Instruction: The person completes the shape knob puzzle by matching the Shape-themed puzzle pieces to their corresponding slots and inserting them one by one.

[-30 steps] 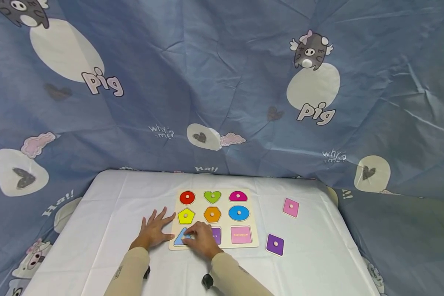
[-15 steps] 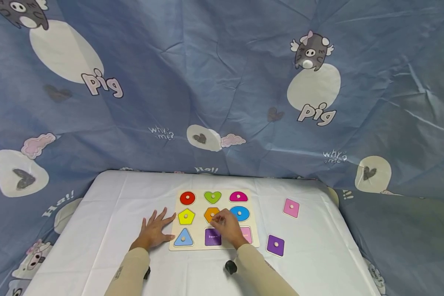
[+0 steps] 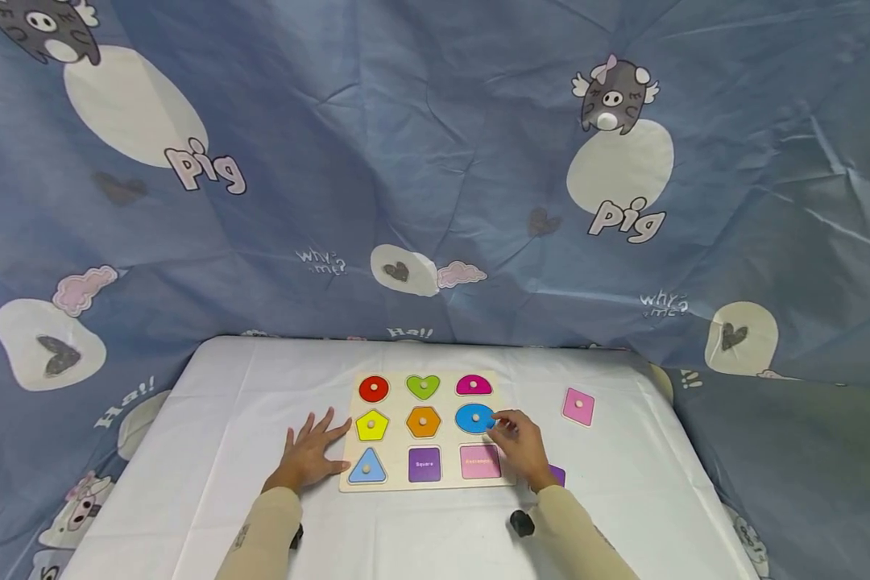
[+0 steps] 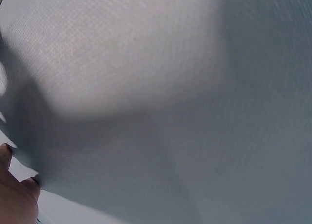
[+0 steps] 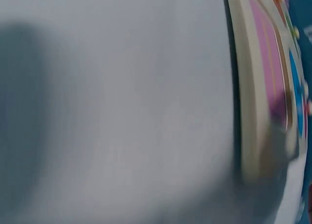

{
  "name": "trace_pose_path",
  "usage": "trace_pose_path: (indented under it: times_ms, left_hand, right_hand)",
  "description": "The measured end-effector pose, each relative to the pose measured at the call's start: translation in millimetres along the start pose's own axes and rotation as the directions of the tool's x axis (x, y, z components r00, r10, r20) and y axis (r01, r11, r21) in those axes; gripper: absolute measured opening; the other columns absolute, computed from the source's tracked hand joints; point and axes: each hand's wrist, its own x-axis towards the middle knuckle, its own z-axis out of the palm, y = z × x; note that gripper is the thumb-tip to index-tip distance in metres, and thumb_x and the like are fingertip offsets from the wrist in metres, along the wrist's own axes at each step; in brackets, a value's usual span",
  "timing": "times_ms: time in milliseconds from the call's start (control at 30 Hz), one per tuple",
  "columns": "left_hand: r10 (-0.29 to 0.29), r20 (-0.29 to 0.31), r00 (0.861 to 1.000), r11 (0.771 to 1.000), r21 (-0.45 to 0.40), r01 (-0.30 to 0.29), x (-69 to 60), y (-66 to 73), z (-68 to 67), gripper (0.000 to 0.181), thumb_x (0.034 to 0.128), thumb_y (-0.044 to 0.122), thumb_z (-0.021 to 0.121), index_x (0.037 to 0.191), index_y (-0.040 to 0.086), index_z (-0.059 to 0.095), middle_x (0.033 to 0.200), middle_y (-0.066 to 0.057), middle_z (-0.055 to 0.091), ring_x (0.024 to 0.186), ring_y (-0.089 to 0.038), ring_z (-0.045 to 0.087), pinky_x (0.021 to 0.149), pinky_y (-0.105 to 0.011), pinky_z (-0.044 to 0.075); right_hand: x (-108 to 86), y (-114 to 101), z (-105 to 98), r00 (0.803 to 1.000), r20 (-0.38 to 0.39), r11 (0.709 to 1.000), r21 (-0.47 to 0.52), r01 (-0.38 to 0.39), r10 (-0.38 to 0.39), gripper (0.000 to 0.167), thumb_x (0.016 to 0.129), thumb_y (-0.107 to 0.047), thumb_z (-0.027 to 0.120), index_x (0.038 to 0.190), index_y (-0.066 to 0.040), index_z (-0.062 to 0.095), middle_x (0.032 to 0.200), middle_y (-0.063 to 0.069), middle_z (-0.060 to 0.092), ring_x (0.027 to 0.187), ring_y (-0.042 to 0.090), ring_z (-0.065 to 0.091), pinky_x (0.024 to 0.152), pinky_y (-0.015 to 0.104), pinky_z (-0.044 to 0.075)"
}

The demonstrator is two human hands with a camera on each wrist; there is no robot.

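Observation:
A wooden shape puzzle board (image 3: 399,482) lies on the white cloth. Red circle, green heart, magenta half-circle, yellow pentagon, orange hexagon, blue oval (image 3: 471,418) and light blue triangle (image 3: 366,467) pieces, each with a knob, sit in it. The slots marked for a square (image 3: 424,465) and a rectangle (image 3: 481,461) show bare. My left hand (image 3: 306,459), fingers spread, touches the board's left edge. Over the right edge, beside the oval, hovers my right hand (image 3: 522,447), its fingers loosely bent around nothing visible. It partly covers the purple square piece (image 3: 557,475).
A pink rectangle piece (image 3: 578,407) with a knob lies on the cloth right of the board. A blue patterned cloth (image 3: 435,177) hangs behind the table. In the right wrist view the board's thick edge (image 5: 251,112) stands at the right.
My right hand has left the light blue triangle and swept rightward across the board to its right edge. The left hand has kept its place. The head view has shifted slightly.

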Motion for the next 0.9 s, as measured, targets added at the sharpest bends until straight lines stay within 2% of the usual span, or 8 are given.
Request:
trace_pose_path:
  times_ms: [133, 300, 567, 667, 900]
  left_hand:
    - [-0.002, 0.001, 1.0, 1.0, 0.0, 0.002, 1.5, 0.2, 1.0, 0.081, 0.0743, 0.033, 0.08, 0.145, 0.019, 0.044, 0.158, -0.019, 0.02, 0.144, -0.046, 0.005, 0.11, -0.068, -0.004]
    - [-0.01, 0.007, 1.0, 1.0, -0.001, 0.01, 0.4, 1.5, 1.3, 0.081, 0.0748, 0.033, 0.08, 0.145, 0.019, 0.044, 0.158, -0.018, 0.02, 0.144, -0.046, 0.005, 0.11, -0.067, -0.004]
    - [-0.012, -0.001, 1.0, 1.0, -0.005, 0.012, -0.5, 3.0, -0.5, 0.08, 0.0755, 0.032, 0.08, 0.145, 0.019, 0.044, 0.158, -0.018, 0.02, 0.144, -0.046, 0.005, 0.111, -0.066, -0.005]
    - [-0.01, -0.003, 1.0, 1.0, -0.003, 0.01, -1.0, 3.0, 0.0, 0.08, 0.0756, 0.032, 0.08, 0.146, 0.019, 0.043, 0.158, -0.018, 0.02, 0.144, -0.046, 0.005, 0.111, -0.067, -0.004]
    - [-0.003, -0.005, 1.0, 1.0, -0.002, 0.002, -3.3, 2.4, -2.0, 0.08, 0.0751, 0.033, 0.08, 0.145, 0.018, 0.044, 0.158, -0.018, 0.02, 0.144, -0.047, 0.006, 0.11, -0.068, -0.003]
  right_hand:
    - [-6.6, 15.5, -19.0, 0.996, -0.059, 0.997, -0.036, -0.074, 0.071, 0.015, 0.082, -0.007, 0.075, 0.096, -0.007, 0.071, 0.088, 0.004, 0.063, 0.082, 0.019, 0.055, 0.071, 0.028, 0.047]
    - [-14.8, 32.4, -36.7, 0.979, -0.108, 0.983, -0.047, -0.176, 0.171, 0.015, 0.081, -0.01, 0.077, 0.095, -0.01, 0.073, 0.09, 0.003, 0.065, 0.083, 0.015, 0.054, 0.072, 0.027, 0.045]
    - [-22.4, 48.7, -52.9, 0.952, -0.064, 0.952, -0.039, -0.304, 0.301, 0.019, 0.08, -0.015, 0.078, 0.098, -0.007, 0.073, 0.095, 0.004, 0.065, 0.086, 0.014, 0.053, 0.078, 0.029, 0.044]
    - [-26.4, 52.6, -57.1, 0.946, -0.046, 0.946, -0.029, -0.322, 0.321, 0.02, 0.08, -0.016, 0.078, 0.097, -0.007, 0.074, 0.093, 0.002, 0.064, 0.083, 0.012, 0.05, 0.076, 0.027, 0.043]
    - [-36.7, 56.1, -66.7, 0.959, 0.007, 0.958, 0.044, -0.285, 0.284, 0.015, 0.075, -0.011, 0.082, 0.085, -0.004, 0.074, 0.082, 0.002, 0.063, 0.075, 0.008, 0.052, 0.069, 0.021, 0.043]
